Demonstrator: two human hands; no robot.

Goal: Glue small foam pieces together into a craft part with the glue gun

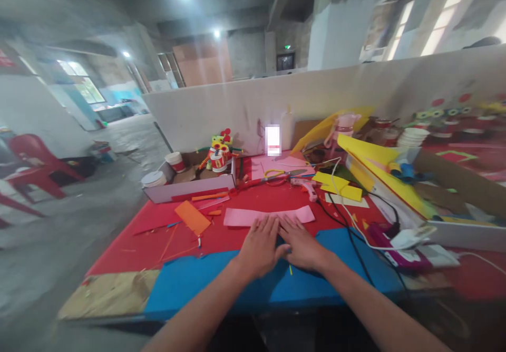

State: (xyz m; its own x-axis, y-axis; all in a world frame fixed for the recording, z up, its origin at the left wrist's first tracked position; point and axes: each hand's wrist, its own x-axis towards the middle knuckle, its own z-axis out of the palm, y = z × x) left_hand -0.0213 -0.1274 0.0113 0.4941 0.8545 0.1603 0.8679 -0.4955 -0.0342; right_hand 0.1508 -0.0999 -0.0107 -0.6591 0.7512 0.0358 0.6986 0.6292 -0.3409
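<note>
A folded strip of pink paper (pixel 241 217) lies crosswise on the red table covering (pixel 253 198). My left hand (pixel 259 247) rests flat with its fingertips on the strip's near edge, left of its middle. Beside it my right hand (pixel 301 244) presses on the strip with fingers stretched out, and the two thumbs nearly meet. Under both palms is a sheet of blue paper (pixel 197 278). Just beyond the strip lie a pink glue gun (pixel 306 187) and a pair of scissors (pixel 286 174).
Orange paper (pixel 193 217) lies to the left, yellow paper pieces (pixel 340 184) to the right. A box (pixel 193 193) holds a paper-cup figure (pixel 220 157). Cables run past a purple power strip (pixel 403 252) at right. A white partition (pixel 245 101) stands behind; a red chair (pixel 37 162) is on the floor.
</note>
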